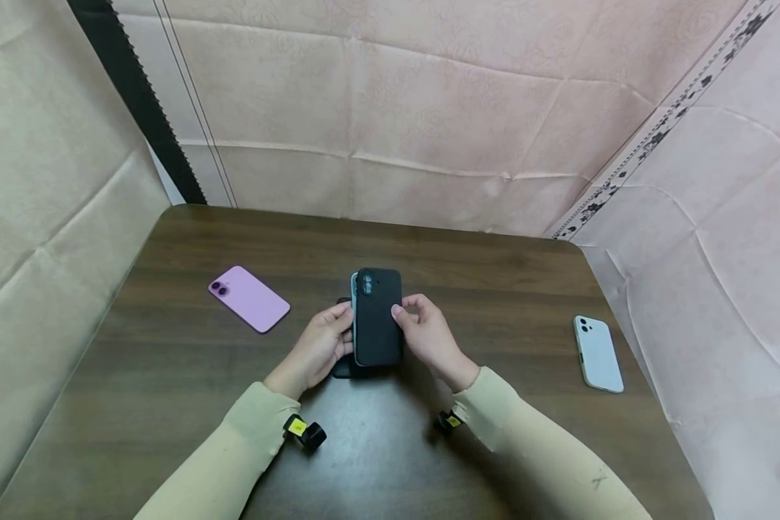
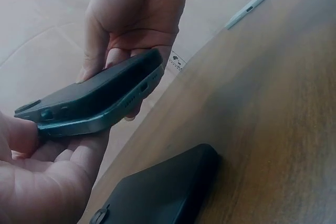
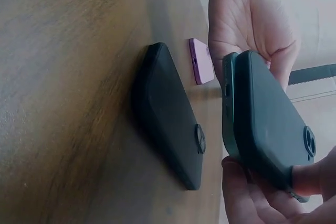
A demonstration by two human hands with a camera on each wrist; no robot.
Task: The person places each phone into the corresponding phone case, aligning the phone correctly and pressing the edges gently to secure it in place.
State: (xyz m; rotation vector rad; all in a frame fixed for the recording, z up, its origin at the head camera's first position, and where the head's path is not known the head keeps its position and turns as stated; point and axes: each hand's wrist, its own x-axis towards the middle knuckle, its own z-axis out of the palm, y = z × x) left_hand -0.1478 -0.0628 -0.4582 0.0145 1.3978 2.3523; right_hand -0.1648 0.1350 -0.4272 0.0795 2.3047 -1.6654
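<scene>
A black phone case (image 1: 380,321) is held up over the middle of the table, its camera opening at the top. Behind it is a blue-green phone (image 3: 229,111), which shows along the case's left edge. In the left wrist view a wedge-shaped gap parts the case from the phone (image 2: 86,126), so the two are not flush. My left hand (image 1: 321,345) grips the left edge, thumb in front and fingers behind. On the right side my right hand (image 1: 432,338) pinches the case between thumb and fingers. A second black case (image 3: 167,111) lies below on the table, partly hidden from above.
A purple phone (image 1: 250,299) lies on the wooden table (image 1: 494,289) at the left. Toward the right edge lies a light blue phone (image 1: 599,354). Pale cloth hangs (image 1: 429,108) behind the table and on both sides.
</scene>
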